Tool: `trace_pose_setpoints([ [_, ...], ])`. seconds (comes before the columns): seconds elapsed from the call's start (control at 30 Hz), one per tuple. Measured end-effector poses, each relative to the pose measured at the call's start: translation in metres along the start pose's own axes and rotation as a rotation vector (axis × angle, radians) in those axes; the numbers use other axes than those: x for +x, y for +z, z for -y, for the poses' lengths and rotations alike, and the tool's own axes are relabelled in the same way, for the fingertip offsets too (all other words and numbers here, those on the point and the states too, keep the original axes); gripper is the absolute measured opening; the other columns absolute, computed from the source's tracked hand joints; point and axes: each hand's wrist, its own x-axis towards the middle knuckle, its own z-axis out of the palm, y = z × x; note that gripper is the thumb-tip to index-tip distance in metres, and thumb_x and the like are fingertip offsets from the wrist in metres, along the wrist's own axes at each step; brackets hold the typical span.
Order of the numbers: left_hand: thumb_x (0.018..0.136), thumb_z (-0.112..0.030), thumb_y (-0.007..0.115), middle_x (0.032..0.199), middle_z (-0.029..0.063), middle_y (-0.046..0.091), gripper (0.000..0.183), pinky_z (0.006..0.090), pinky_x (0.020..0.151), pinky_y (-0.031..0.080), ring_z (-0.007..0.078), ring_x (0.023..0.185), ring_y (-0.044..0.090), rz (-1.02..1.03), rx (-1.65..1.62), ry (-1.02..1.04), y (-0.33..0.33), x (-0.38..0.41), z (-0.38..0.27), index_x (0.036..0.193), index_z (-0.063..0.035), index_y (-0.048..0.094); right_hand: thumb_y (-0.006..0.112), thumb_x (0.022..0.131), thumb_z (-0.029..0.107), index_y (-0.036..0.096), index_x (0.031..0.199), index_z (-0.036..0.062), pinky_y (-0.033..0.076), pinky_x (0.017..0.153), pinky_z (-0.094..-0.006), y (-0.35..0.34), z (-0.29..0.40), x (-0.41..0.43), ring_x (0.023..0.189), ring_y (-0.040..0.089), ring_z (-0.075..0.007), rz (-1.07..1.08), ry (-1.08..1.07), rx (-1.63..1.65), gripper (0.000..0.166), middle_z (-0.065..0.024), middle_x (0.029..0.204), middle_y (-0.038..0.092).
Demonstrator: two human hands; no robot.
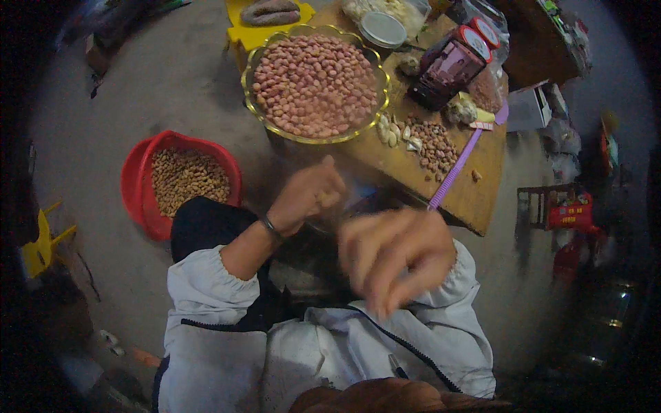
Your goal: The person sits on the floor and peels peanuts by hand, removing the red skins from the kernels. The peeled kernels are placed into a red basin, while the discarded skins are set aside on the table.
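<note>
My left hand (310, 193), with a dark band at the wrist, is curled just below the gold-rimmed bowl (247, 95). A small tan patch shows at its fingers, too blurred to name. Closer to my body, my right hand (397, 253) is bent at the fingers and smeared by motion; whether it holds anything cannot be made out. Pinkish shelled peanuts (315, 85) fill the scalloped bowl. At the left, unshelled peanuts (190, 178) lie in a red plastic basin (135, 180) beside my dark-clad knee.
On the wooden table (372, 155) are loose peanut kernels (434, 144), garlic cloves (391, 131), a garlic bulb (461, 109), a purple ribbed handle (454, 170) and dark jars (449, 67) with red-rimmed lids. A yellow stool (242, 36) stands behind the bowl.
</note>
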Motion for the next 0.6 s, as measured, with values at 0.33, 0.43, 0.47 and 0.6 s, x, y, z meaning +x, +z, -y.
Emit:
trace_pose_setpoints([
  [0.33,0.097,-0.055,0.026,0.056,-0.0024,0.043,0.057,0.0168,0.036,0.021,0.0019,0.040,0.028,-0.003,-0.082,-0.072,0.009,0.005,0.002,0.087,-0.0066,0.054,0.061,0.086,0.009,0.061,0.081,0.0016,0.040,0.060,-0.0394,0.031,0.003,-0.007,0.070,0.052,-0.0296,0.060,-0.219,0.126,0.009,-0.0107,0.079,0.056],
  [0.43,0.096,-0.058,0.024,0.057,-0.0017,0.045,0.060,0.0164,0.036,0.021,0.0019,0.040,0.030,0.009,-0.128,-0.095,0.006,0.006,0.001,0.088,-0.0065,0.054,0.063,0.085,0.010,0.062,0.079,0.0009,0.041,0.060,-0.0389,0.031,0.001,-0.006,0.070,0.055,-0.0288,0.060,-0.226,0.140,0.011,-0.0113,0.078,0.058],
  [0.47,0.095,-0.059,0.024,0.057,-0.0016,0.046,0.061,0.0162,0.036,0.021,0.0020,0.039,0.030,-0.008,-0.118,-0.095,0.007,0.008,0.001,0.089,-0.0066,0.054,0.065,0.084,0.010,0.062,0.078,0.0006,0.042,0.061,-0.0387,0.026,0.002,-0.006,0.070,0.056,-0.0284,0.003,-0.189,0.075,0.012,-0.0116,0.077,0.059],
  [0.6,0.092,-0.064,0.021,0.067,-0.0010,0.053,0.066,0.0143,0.036,0.023,0.0017,0.044,0.037,-0.069,-0.107,-0.025,0.001,0.006,0.004,0.095,-0.0072,0.053,0.072,0.072,0.006,0.064,0.075,-0.0002,0.046,0.067,-0.0357,-0.005,0.009,-0.009,0.071,0.060,-0.0259,-0.295,0.048,-0.636,0.011,-0.0111,0.077,0.063],
])
